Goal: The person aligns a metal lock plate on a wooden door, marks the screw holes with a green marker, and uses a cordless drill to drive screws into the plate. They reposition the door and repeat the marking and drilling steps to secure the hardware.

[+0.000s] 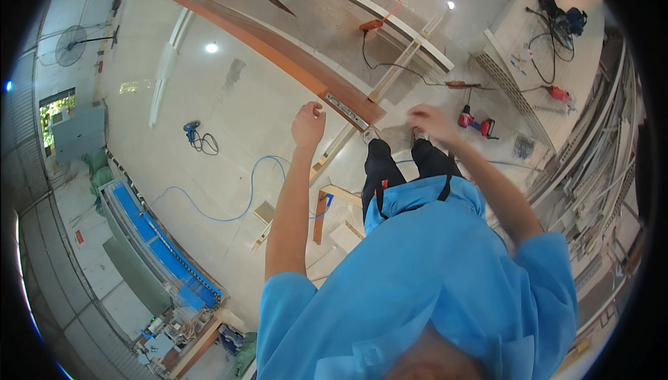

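Note:
My left hand [308, 127] hangs in front of me with its fingers curled in. Anything inside it is hidden or too small to name. Close to its right is the end of a long orange-brown wooden panel [289, 67], which slants away to the far left. A silvery metal plate with cut-outs [346, 111] lies along that near end. On the other side of the panel's end, above my foot, is my right hand [433, 124]. Motion smears its fingers, so their hold does not show. Nearest to it on the floor is a red and black cordless drill [476, 123].
Wooden battens [398, 70] support the panel. A blue air hose [240, 217] and a corded blue power tool [191, 130] lie at left. An orange connector with cable [371, 25] crosses the far floor. At right stand a bench [511, 67] and stacked metal strips [591, 150].

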`<state>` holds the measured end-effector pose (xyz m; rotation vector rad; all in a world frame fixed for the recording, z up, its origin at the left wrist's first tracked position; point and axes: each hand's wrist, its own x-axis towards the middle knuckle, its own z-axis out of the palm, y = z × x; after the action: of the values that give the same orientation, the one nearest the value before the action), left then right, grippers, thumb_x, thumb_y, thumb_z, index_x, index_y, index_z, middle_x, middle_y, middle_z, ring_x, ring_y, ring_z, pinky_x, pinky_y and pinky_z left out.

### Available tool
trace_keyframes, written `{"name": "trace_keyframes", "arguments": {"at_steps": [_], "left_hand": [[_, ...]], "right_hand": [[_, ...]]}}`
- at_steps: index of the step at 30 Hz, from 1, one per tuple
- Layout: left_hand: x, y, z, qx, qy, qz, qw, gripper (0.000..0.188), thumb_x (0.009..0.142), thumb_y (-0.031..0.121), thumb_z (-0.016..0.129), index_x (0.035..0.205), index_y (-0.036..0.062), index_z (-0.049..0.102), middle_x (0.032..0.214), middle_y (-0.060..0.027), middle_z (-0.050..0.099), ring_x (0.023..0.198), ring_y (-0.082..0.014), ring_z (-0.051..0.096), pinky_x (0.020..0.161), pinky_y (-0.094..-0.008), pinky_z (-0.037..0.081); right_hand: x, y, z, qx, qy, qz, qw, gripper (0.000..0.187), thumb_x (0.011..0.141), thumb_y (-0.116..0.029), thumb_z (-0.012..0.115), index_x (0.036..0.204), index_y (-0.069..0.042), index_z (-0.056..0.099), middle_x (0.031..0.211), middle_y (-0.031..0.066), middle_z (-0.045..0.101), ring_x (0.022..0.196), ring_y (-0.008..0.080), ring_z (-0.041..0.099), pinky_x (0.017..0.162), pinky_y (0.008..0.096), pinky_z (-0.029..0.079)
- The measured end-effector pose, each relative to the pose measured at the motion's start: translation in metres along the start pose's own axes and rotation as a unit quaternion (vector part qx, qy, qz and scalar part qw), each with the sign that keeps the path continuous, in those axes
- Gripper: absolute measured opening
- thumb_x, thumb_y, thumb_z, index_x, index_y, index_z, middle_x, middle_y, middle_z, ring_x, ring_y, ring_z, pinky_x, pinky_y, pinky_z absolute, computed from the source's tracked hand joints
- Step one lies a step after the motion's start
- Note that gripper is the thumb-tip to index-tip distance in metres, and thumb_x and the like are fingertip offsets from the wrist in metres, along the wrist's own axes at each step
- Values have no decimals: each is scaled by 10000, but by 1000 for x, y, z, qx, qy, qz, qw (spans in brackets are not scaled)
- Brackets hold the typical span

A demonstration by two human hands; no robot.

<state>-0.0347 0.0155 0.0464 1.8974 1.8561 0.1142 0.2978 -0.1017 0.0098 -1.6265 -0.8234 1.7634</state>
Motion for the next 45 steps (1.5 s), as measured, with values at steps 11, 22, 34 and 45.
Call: {"name": "trace_keyframes", "arguments": {"at_steps": [11, 22, 34, 45], "left_hand": [[-59, -2, 80, -620, -206, -440, 616, 201, 940, 295, 705, 1013, 112, 669, 769, 15, 635, 565, -47, 471, 405, -196, 265], [-57, 14, 70, -558, -297, -356, 688, 205, 947, 311, 718, 914, 123, 644, 776, 58, 579, 594, -31, 435, 435, -193, 258], [-43, 11, 73, -505, -330, -292, 742, 247, 958, 352, 707, 960, 113, 643, 808, 27, 593, 567, -31, 440, 436, -198, 278], [-35, 5, 76, -452, -305, -239, 804, 357, 946, 411, 713, 931, 59, 653, 800, -6, 615, 517, -36, 424, 419, -221, 277]], "right_hand": [[27, 18, 158, 379, 165, 156, 897, 107, 914, -103, 680, 985, -34, 641, 912, 48, 648, 817, 149, 641, 731, 304, 554], [25, 11, 194, 413, 311, 133, 846, 110, 924, -88, 696, 974, -31, 617, 879, 64, 654, 744, 183, 644, 696, 304, 550], [35, 24, 210, 385, 402, 89, 826, 83, 905, -80, 718, 896, -18, 665, 796, 42, 631, 645, 119, 570, 545, 281, 444], [36, 34, 214, 348, 405, 74, 843, 96, 927, -97, 711, 901, -25, 653, 779, 19, 609, 647, 95, 519, 567, 266, 417]]}}
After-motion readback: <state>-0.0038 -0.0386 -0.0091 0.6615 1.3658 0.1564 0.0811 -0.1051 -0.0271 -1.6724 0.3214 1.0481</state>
